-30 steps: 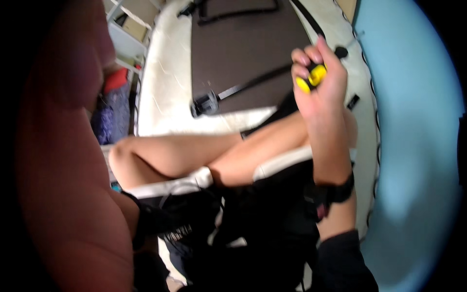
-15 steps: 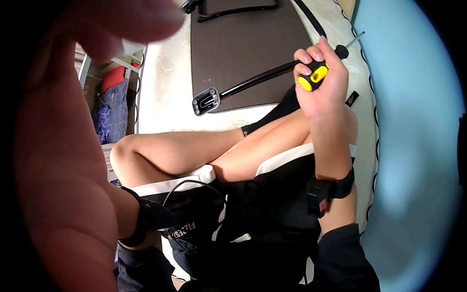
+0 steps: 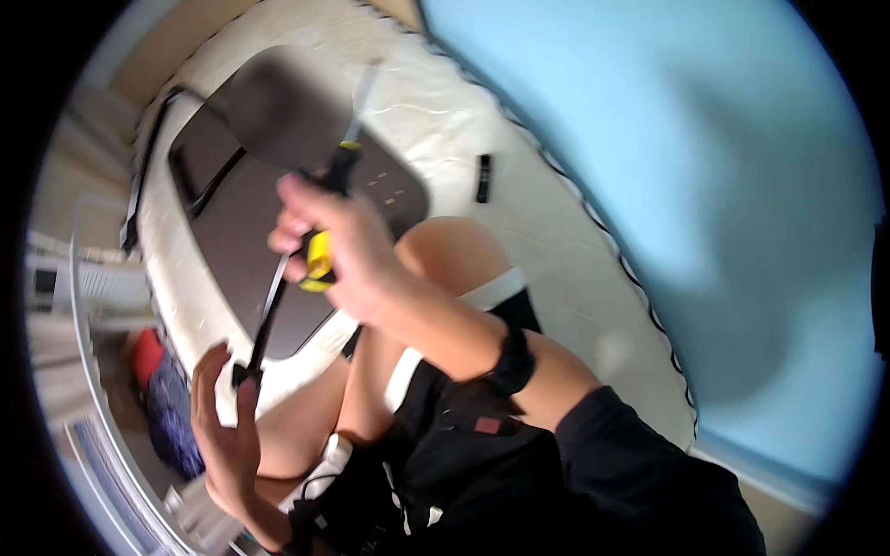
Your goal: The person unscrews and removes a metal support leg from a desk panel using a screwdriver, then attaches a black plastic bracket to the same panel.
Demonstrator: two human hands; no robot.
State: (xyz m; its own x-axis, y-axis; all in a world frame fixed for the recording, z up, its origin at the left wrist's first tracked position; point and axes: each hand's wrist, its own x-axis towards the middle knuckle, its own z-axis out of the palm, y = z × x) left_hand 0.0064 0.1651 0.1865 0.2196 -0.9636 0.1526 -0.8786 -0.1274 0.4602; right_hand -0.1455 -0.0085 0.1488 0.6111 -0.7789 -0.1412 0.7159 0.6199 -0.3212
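My right hand (image 3: 348, 250) is closed around the yellow-and-black handle of a screwdriver (image 3: 320, 259). Its blurred metal shaft points up and away, over the mattress. A thin black metal tube (image 3: 266, 320) runs from beneath the right fist down to my left hand (image 3: 227, 435); whether the fist also touches the tube is hidden. The left hand's fingers are stretched and apart from the thumb, with the tube's dark end piece (image 3: 246, 374) between them. Behind both lies a dark brown board (image 3: 241, 269) with rounded corners.
The board rests on a cream mattress (image 3: 556, 278) with black edging, beside a light blue wall (image 3: 649, 120). Another black tube (image 3: 148, 176) lies along the far left. A black strip (image 3: 483, 178) sits right of the board. Folded clothes (image 3: 171, 408) are at the left.
My view has turned, and the board appears farther left. My left hand has dropped from close to the camera to the tube's end. The right hand still grips the screwdriver, now nearer the middle.
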